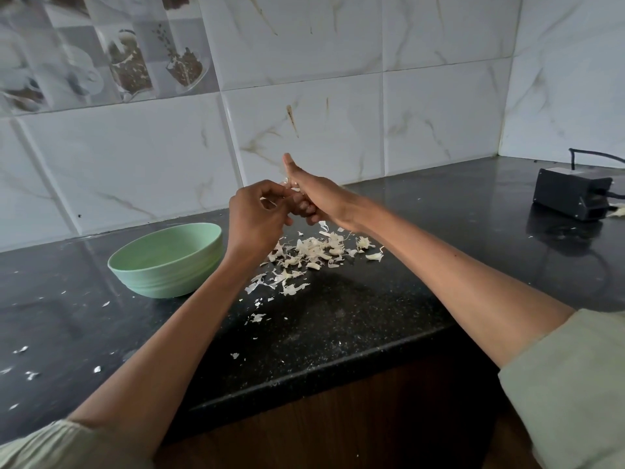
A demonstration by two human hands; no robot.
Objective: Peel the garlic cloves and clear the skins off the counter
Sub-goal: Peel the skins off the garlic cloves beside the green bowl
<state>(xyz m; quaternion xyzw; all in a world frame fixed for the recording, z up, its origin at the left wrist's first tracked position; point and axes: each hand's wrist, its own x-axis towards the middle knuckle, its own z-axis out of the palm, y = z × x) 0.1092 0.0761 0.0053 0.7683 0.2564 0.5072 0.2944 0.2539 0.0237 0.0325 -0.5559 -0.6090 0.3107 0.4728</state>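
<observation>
Hands: left point(257, 211), right point(313, 194) both pinch garlic clove point(290, 187) above skins point(304, 255).

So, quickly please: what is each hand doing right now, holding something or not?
Left hand: fingers curled, pinching the garlic clove.
Right hand: fingers curled around the same clove, thumb sticking up.

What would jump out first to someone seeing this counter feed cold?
The two hands meet in mid-air above the black counter: the left hand and right hand work on a small pale bit of garlic between them. Directly below lies a scattered heap of garlic skins. Left of it stands a pale green bowl.
</observation>
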